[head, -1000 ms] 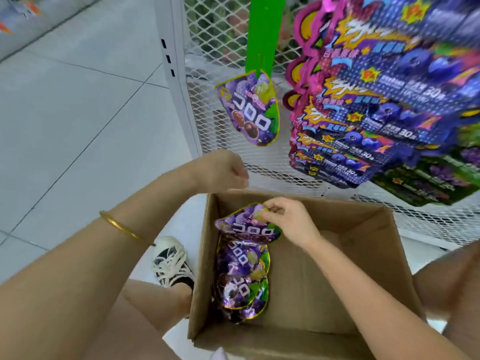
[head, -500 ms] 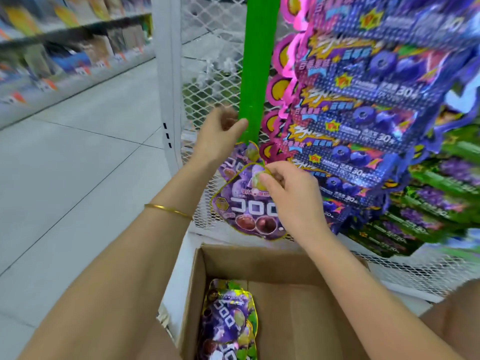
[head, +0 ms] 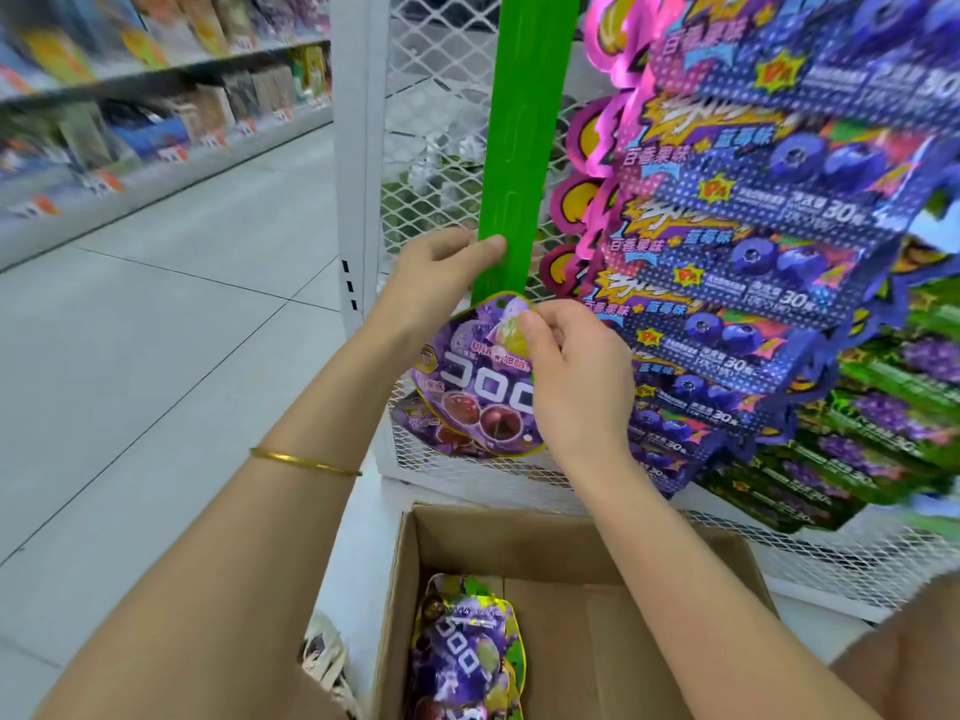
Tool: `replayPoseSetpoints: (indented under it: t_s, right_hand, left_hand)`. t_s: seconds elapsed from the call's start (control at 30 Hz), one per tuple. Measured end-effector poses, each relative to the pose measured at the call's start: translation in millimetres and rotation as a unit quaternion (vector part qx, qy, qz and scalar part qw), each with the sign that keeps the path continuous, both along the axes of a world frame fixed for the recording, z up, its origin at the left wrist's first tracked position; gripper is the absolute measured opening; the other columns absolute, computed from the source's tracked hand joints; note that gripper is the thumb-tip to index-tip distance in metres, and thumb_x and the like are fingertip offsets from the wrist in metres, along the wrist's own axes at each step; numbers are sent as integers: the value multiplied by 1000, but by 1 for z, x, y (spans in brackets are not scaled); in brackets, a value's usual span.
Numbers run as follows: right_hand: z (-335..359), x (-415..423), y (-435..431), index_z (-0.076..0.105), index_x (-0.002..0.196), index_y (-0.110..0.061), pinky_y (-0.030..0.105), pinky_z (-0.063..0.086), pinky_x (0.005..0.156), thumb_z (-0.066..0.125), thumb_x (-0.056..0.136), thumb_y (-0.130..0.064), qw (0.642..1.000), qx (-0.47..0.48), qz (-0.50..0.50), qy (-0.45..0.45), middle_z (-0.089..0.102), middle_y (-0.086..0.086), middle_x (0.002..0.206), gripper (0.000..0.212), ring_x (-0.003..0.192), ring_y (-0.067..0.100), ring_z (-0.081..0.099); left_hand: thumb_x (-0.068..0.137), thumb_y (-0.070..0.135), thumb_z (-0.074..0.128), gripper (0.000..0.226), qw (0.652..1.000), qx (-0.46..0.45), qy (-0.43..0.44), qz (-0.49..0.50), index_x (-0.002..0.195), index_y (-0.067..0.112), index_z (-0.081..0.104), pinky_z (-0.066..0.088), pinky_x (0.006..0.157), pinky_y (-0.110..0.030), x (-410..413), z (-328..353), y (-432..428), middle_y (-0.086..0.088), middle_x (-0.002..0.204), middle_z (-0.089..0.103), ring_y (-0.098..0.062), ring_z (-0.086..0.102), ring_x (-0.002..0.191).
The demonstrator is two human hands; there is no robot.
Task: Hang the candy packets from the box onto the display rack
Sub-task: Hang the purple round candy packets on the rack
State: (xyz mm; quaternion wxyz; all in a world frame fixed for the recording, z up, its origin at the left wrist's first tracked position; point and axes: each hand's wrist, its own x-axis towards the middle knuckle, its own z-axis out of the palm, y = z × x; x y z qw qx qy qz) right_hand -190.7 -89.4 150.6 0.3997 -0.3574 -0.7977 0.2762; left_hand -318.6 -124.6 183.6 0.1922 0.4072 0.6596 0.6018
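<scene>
Grey tiled floor fills the left; blurred store shelves run along its far edge, price tags there unreadable. White mesh display rack stands center-right w/ a white post on its left side. Right side of the rack is packed w/ overlapping blue packets printed "百香果味", "蓝莓味" and "30", blueberry pics; small print too fine to read, top and right rows cut off by frame. Green packets w/ grape pics sit below them, text too blurred. Cardboard box is open at bottom, near end cut off, partly behind the right forearm. Green strip hangs down the mesh, top out of frame. Packets in box lie stacked at its left wall, purple w/ "コロロ" partly visible, count unclear. Candy packet, purple, reads "UHA" and "コロロ", is held at the strip's lower end; whether it's hooked on can't be told. Another purple packet peeks out behind it, mostly hidden. Right hand pinches the candy packet's top edge w/ thumb and fingers. Left hand pinches the strip's lower part, thumb on front. Gold bangle on left wrist.
</scene>
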Motion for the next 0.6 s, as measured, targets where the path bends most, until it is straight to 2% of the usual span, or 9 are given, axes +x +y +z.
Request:
replayPoseSetpoints:
  t_s: [0.1,0.17,0.33,0.47,0.53,0.6]
  right_hand:
    - [14,-9,-1,59,84,-20,33,33,57,44,96,-39,1000,11,-11,-14,52,-7,66,27,69,20,52]
    - [22,-15,1,59,85,-20,32,30,58,43,95,-40,999,19,-21,-28,55,-6,70,27,72,20,52]
    - [28,-23,4,50,76,-21,29,28,58,45,94,-41,997,26,-38,-58,55,-4,72,27,74,23,52]
    - [26,-25,6,52,75,-17,29,27,56,47,93,-40,997,23,-45,-62,55,-4,68,29,69,23,51]
    - [20,-25,6,52,73,-17,29,28,56,47,92,-39,997,6,-46,-61,56,-3,67,30,68,24,52]
    - [12,-24,5,48,68,-19,30,29,55,48,92,-38,998,-7,-43,-52,51,-4,61,31,63,22,50]
  left_hand:
    - [88,27,60,26,1000,-4,-15,19,72,7,60,39,62,-15,-1,2,-8,2,67,51,0,47,56]
    - [88,26,61,24,999,-4,-26,21,69,11,58,38,57,-12,-1,4,-13,3,67,51,1,48,54]
    - [86,30,63,24,999,-14,-33,39,63,20,61,41,59,-10,0,6,-18,8,70,54,5,53,58]
    - [84,31,64,27,998,-22,-49,43,62,17,59,40,68,-23,0,5,-18,6,68,54,-6,53,64]
    - [84,32,64,26,998,-26,-48,42,63,17,60,39,71,-24,0,5,-18,5,70,56,-8,51,67]
    - [84,34,63,26,998,-30,-40,44,73,10,64,40,75,-25,-2,4,-18,0,77,58,-10,52,72]
